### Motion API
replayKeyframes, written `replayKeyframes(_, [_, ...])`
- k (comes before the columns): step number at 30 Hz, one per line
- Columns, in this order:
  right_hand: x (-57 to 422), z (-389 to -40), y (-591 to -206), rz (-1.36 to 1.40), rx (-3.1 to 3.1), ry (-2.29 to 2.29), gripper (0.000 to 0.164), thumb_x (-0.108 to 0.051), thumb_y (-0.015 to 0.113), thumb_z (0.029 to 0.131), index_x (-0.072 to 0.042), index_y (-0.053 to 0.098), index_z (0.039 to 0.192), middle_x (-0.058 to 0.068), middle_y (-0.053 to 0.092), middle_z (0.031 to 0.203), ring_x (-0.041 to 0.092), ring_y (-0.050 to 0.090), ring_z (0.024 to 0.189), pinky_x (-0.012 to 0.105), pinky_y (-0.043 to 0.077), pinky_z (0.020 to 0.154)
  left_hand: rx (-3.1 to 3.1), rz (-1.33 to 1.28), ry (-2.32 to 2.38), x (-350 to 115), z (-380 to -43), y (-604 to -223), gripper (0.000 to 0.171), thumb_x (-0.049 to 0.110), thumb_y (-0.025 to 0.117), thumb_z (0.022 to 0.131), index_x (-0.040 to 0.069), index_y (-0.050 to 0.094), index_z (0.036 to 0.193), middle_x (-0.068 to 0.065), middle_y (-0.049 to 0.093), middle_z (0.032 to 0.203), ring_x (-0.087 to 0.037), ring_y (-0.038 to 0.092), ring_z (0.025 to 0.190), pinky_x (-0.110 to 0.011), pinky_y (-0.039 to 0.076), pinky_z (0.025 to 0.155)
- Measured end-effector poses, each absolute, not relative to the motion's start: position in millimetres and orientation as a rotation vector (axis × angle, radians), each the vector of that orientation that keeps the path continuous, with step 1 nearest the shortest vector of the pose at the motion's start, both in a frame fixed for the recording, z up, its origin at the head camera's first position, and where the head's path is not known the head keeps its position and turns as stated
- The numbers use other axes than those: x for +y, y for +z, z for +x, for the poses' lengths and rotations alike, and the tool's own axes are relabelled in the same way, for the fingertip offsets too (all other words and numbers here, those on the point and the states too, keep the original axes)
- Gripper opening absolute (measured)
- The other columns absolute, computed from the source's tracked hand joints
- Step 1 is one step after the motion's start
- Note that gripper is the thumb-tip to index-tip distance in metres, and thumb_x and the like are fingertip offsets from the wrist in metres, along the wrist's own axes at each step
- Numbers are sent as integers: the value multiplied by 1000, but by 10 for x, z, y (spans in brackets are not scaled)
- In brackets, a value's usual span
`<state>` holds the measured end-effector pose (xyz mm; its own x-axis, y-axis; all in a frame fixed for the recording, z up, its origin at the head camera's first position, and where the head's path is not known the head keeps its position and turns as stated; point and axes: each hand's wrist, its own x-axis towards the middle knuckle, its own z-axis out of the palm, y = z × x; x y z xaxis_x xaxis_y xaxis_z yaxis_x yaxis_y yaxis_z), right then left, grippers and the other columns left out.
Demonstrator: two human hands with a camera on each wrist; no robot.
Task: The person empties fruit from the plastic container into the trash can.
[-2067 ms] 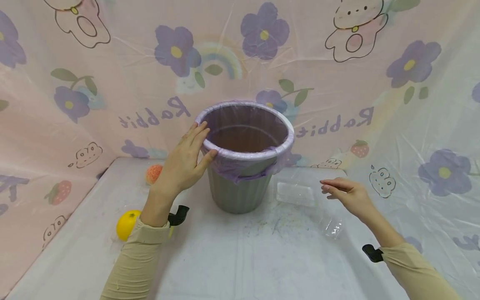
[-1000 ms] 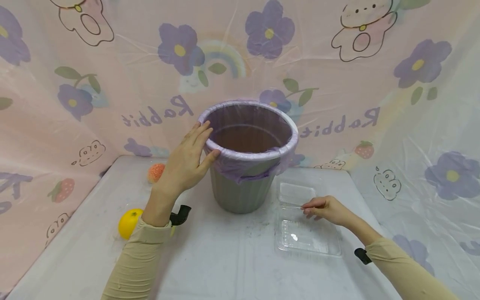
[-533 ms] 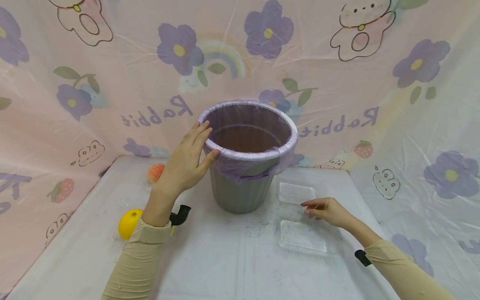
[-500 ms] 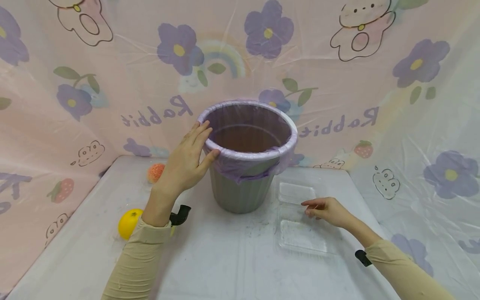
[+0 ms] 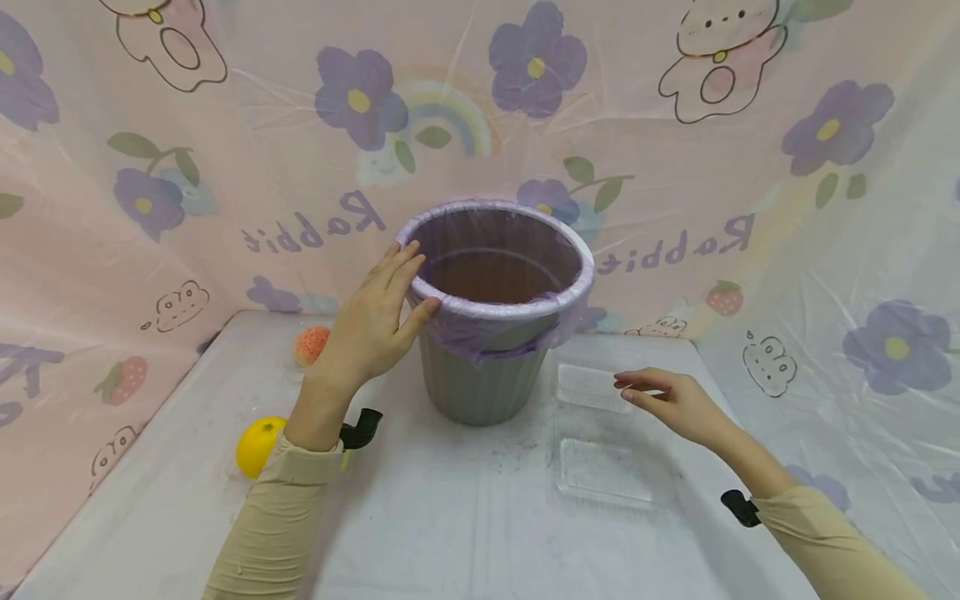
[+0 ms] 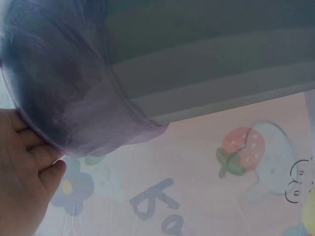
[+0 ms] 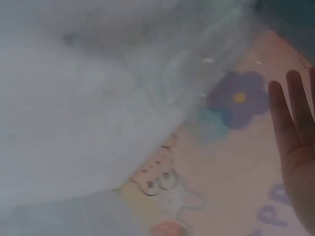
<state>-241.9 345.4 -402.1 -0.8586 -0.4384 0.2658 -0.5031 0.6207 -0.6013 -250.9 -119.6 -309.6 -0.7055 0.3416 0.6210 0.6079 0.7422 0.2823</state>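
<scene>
My left hand (image 5: 369,323) rests on the left rim of a grey-green trash can (image 5: 483,387). Its fingers lie across the rim and the thumb stretches along the front. A purple trash bag (image 5: 487,335) lines the can and folds over its rim. In the left wrist view, that hand (image 6: 24,172) touches the rim beside the bag (image 6: 74,93). To the right of the can lies a clear plastic box (image 5: 603,471), spread flat. My right hand (image 5: 678,407) hovers over its upper right side with nothing visible in it; the right wrist view shows the hand's (image 7: 300,157) fingers extended.
Left of the can sit a yellow round fruit (image 5: 258,448) and an orange-pink ball-like fruit (image 5: 311,345), both partly behind the left arm. A printed curtain (image 5: 450,117) closes in the white tabletop (image 5: 465,517) at the back and sides.
My right hand came down with a clear plastic piece, pinching its edge a second ago, then let go. It has risen slightly to the right. The left hand has stayed on the rim.
</scene>
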Motion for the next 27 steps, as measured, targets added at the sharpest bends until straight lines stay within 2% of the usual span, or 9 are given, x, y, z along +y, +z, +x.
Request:
replayKeyframes(3, [3336, -2418, -3827, 775, -2651, 1026, 33, -11, 67, 103, -8, 67, 136, 10, 72, 128, 7, 69, 109, 11, 53, 89, -2400, -712, -646, -1200, -2504, -3098, 76, 57, 41, 108, -1, 41, 157, -11, 33, 168, -31, 20, 159, -50, 22, 128])
replayKeyframes(5, [3229, -2417, -3695, 752, -2577, 993, 37, -10, 65, 103, -7, 63, 140, 12, 69, 134, 17, 67, 118, 9, 49, 95, -2400, -710, -642, -1203, -2504, -3103, 76, 58, 41, 108, -1, 41, 157, -11, 33, 168, -31, 20, 159, -50, 23, 127])
replayKeyframes(6, [3172, -2414, -3630, 729, -2544, 978, 39, -11, 65, 104, -6, 61, 143, 13, 67, 137, 23, 64, 123, 12, 47, 99, -2399, -710, -641, -1202, -2504, -3104, 76, 57, 41, 108, -1, 41, 156, -11, 34, 168, -31, 21, 158, -50, 23, 127])
replayKeyframes(9, [3001, -2413, -3449, 656, -2466, 943, 45, -16, 61, 106, -8, 54, 150, 15, 58, 148, 37, 52, 137, 38, 46, 112, -2398, -707, -637, -1205, -2508, -3109, 75, 57, 42, 108, -1, 41, 157, -11, 34, 168, -31, 21, 158, -51, 24, 127])
replayKeyframes(12, [2835, -2428, -3289, 584, -2420, 917, 51, -26, 57, 108, -15, 47, 157, 15, 50, 156, 41, 42, 146, 64, 37, 114, -2401, -704, -637, -1204, -2509, -3110, 74, 56, 42, 108, 0, 41, 157, -10, 33, 168, -31, 21, 158, -51, 23, 127])
replayKeyframes(13, [2782, -2442, -3242, 575, -2407, 908, 52, -29, 55, 109, -15, 45, 158, 15, 47, 159, 42, 39, 148, 67, 33, 115, -2402, -703, -637, -1204, -2508, -3108, 74, 56, 42, 108, 0, 41, 157, -10, 33, 168, -31, 21, 159, -51, 23, 127])
replayKeyframes(20, [2463, -2664, -2965, 648, -2405, 843, 71, -50, 39, 111, 0, 32, 161, 19, 30, 168, 40, 20, 157, 55, 14, 129, -2413, -699, -633, -1202, -2493, -3094, 75, 57, 42, 108, 1, 41, 157, -9, 32, 169, -29, 20, 159, -50, 22, 128])
replayKeyframes(27, [2290, -2863, -2799, 690, -2554, 674, 83, -64, 22, 109, -2, 22, 165, 13, 20, 172, 35, 8, 160, 60, 4, 128, -2398, -712, -638, -1198, -2503, -3094, 75, 58, 40, 108, 0, 41, 157, -10, 33, 168, -30, 21, 159, -50, 23, 127])
